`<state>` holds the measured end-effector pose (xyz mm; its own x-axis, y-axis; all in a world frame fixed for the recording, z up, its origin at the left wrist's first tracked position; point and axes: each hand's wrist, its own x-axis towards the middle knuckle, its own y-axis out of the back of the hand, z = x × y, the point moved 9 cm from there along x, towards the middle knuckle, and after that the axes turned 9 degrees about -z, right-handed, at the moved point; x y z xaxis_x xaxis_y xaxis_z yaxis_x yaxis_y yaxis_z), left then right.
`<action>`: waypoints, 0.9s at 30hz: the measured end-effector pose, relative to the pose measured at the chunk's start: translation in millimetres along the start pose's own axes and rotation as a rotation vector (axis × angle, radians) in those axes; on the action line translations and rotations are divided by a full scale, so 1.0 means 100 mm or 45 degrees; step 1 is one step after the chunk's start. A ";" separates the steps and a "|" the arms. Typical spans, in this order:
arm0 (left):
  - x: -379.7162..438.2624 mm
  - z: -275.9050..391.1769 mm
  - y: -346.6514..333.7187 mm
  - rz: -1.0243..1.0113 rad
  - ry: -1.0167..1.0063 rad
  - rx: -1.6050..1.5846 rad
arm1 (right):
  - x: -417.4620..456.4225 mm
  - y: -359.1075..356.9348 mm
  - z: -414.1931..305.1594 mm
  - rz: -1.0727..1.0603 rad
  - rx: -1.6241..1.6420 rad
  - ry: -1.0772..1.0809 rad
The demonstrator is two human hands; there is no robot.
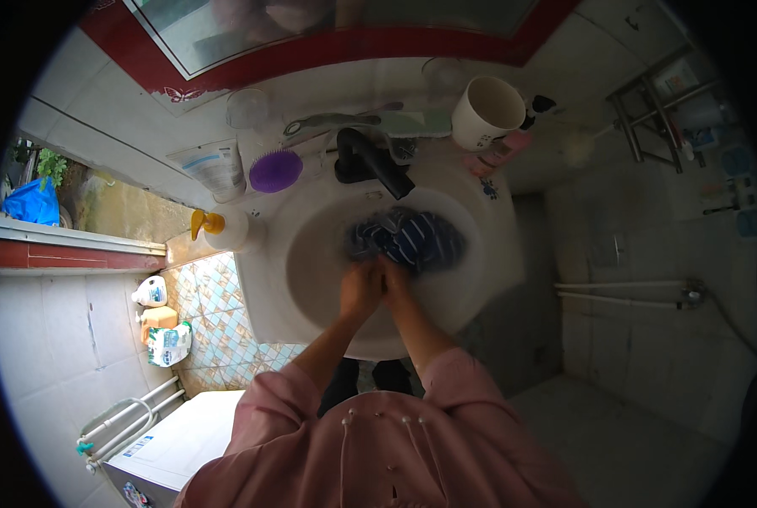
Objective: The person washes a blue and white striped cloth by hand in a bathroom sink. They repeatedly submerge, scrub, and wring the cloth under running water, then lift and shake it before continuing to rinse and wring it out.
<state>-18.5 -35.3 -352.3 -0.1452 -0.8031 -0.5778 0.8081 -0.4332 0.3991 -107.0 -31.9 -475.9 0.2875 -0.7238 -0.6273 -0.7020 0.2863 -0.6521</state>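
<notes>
A wet-looking navy cloth with white stripes [416,240] lies bunched in the basin of a white washbasin [315,279], beneath the black faucet [378,162]. Close together at the cloth's near edge, my left hand [360,289] and my right hand [396,279] are both curled in on the fabric. Their fingertips are hidden by the hands themselves and by the cloth. Whether water runs from the spout cannot be made out.
On the basin's rim stand a purple brush [276,171], a pump bottle [226,230], a squeeze tube [216,168], a white cup [487,114] and a pink bottle [499,154]. A red-framed mirror [327,44] hangs behind. A white-topped appliance [181,432] is at lower left.
</notes>
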 end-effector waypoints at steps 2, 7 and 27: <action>-0.33 0.13 0.46 0.546 -0.291 -0.066 | -0.18 -0.49 0.06 -0.144 0.198 -0.138; -0.42 0.25 0.27 0.573 -0.517 -0.409 | -0.44 -1.03 -0.22 -0.370 0.195 0.247; -0.40 0.33 -0.03 0.532 -0.724 -0.175 | -0.50 -0.90 -0.39 -0.308 0.088 0.109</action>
<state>-33.7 -15.6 -306.8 -0.0526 -0.9955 0.0786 0.9201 -0.0177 0.3913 -83.1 -46.1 -369.7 0.3830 -0.8261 -0.4133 -0.5725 0.1388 -0.8080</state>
